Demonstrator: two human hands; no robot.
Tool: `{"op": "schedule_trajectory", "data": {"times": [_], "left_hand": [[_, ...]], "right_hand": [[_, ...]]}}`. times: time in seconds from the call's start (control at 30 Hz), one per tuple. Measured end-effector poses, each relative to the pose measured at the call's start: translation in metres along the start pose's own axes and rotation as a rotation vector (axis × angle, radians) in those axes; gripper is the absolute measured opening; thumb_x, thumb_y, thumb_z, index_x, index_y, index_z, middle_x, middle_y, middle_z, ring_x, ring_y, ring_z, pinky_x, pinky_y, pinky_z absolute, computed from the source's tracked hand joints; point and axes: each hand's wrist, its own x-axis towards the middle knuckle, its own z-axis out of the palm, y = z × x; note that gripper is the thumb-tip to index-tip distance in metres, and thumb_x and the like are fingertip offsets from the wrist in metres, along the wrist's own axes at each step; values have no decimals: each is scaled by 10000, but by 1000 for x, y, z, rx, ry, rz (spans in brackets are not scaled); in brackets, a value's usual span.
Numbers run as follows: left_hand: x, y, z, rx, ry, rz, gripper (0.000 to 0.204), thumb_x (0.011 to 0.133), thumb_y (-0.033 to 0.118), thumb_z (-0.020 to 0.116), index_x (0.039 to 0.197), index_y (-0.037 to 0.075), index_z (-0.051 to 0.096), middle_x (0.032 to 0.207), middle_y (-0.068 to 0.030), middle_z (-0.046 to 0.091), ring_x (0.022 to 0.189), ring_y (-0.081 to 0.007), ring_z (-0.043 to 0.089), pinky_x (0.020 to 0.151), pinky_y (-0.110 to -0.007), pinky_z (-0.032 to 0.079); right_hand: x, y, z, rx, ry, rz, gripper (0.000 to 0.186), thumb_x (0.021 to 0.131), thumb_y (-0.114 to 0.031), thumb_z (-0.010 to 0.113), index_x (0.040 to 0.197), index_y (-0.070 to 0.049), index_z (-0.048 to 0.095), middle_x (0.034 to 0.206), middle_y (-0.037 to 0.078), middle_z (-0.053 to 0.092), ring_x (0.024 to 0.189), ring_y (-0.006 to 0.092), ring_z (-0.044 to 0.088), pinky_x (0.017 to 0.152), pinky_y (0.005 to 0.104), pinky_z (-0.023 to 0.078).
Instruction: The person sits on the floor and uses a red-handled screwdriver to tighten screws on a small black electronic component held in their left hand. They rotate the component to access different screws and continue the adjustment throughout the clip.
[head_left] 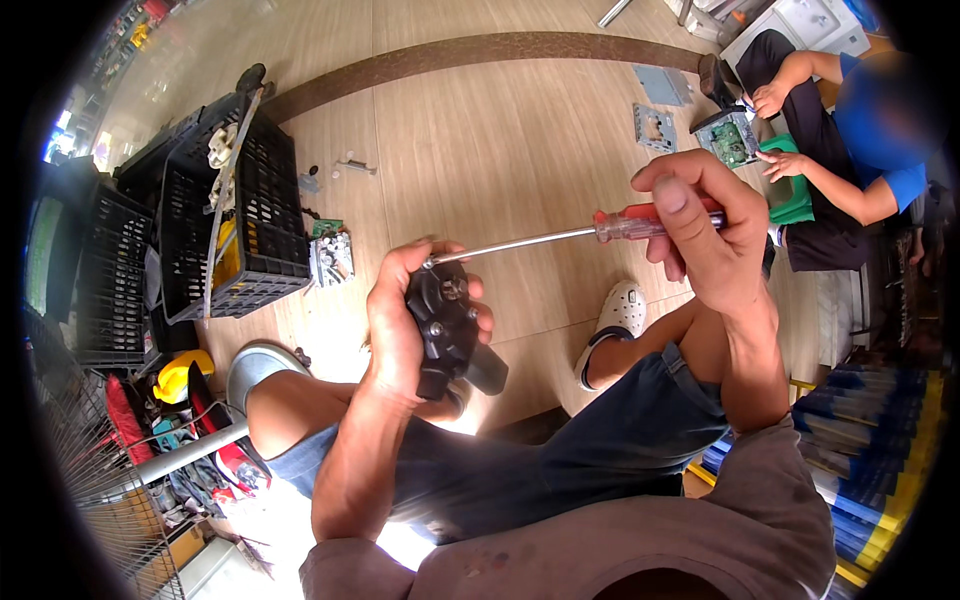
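Note:
My left hand [397, 325] is closed round a black plastic housing [440, 335] with several screws set in its face and a stubby block at its lower end. What the housing belongs to, I cannot tell. In my right hand [715, 225] is a screwdriver [625, 222] with a clear red handle, gripped between thumb and fingers. Its long metal shaft points left, nearly level, and the tip meets a screw at the top of the housing beside my left fingers. Both hands are above my lap.
Black plastic crates [255, 215] with parts inside stand at the left, small loose parts [332, 252] beside them. A yellow object [183, 376] and tools lie lower left. At upper right a co-worker [880, 130] handles a green circuit board [730, 142], near metal plates [655, 127].

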Motion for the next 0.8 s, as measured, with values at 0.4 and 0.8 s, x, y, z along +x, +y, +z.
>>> {"op": "schedule_trajectory", "data": {"times": [0.4,0.8], "left_hand": [[-1,-2,1,-7,1,-36,395,905,446,559,1068,88,598,771,-112,642,591,-279,642,548,-385,524],[-4,-2,7,-7,6,-78,427,867,462,597,1045,74,607,773,-104,641,590,-269,636,557,-378,513]], "right_hand": [[2,3,-5,3,-25,-120,337,988,-219,623,1170,49,532,851,133,666,618,115,607,541,247,477],[1,8,8,296,17,-313,201,976,-57,573,1142,56,555,1046,172,705,612,62,611,556,221,488]]}}
